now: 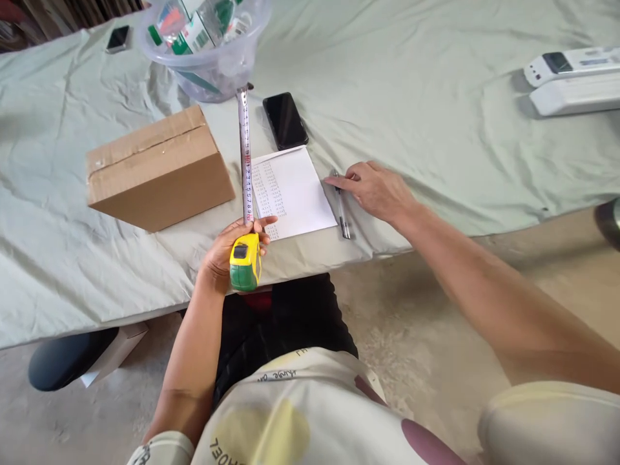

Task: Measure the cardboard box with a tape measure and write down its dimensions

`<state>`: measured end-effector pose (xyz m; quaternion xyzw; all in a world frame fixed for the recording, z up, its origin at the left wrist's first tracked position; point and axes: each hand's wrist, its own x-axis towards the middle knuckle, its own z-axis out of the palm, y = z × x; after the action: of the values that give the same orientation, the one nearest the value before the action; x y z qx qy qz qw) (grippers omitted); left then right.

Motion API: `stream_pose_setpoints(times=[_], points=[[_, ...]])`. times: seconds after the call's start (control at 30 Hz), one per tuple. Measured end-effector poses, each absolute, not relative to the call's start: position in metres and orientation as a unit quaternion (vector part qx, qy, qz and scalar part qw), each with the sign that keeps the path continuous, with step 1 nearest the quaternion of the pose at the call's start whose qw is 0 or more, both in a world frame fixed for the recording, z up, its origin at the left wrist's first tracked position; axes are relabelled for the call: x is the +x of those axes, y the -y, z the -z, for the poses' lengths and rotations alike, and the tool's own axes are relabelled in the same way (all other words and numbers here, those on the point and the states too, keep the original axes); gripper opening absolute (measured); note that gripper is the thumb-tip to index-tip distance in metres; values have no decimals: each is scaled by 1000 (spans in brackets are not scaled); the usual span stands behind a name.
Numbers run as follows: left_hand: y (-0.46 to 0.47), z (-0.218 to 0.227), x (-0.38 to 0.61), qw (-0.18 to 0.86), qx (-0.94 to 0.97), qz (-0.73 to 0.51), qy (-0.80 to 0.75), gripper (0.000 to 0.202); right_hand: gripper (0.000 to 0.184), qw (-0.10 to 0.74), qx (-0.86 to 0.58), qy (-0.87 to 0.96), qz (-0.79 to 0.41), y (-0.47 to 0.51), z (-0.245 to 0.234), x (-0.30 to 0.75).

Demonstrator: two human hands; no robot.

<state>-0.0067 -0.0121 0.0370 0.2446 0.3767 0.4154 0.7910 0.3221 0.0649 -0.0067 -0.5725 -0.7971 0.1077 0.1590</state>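
My left hand point(227, 248) is wrapped around a yellow and green tape measure point(245, 261) at the table's front edge. Its blade point(245, 155) is pulled out and points away from me, between a cardboard box and a sheet of paper. The closed brown box point(162, 168) lies to the left of the blade. Columns of handwriting fill the left side of the white paper point(300, 194). A clear-barrelled pen point(343, 216) lies beside the paper's right edge. Over its upper end stretches the index finger of my right hand point(375, 190); the other fingers are partly curled.
Beyond the paper lies a black phone point(285, 121). A clear plastic basin point(217, 68) of bottles stands behind the blade's tip, with another phone point(117, 39) to its left. A white device point(576, 77) sits at far right. Below the table is a dark stool point(70, 358).
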Motion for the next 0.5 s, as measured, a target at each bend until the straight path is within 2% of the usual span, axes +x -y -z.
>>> stream_pose_setpoints(times=[0.17,0.33,0.4,0.5], points=[[9,-34,-10,798,237,-399,-385,14,31,148,-558,803,-145,-75,5,330],[-2,-22,-15,816,247,-370,-370,14,26,147,-578,794,-117,-62,7,335],[-3,-20,-16,819,252,-365,-363,12,25,197,-629,747,-87,-51,6,328],[-2,-20,-18,819,254,-366,-362,10,27,336,-700,626,-72,-30,1,301]])
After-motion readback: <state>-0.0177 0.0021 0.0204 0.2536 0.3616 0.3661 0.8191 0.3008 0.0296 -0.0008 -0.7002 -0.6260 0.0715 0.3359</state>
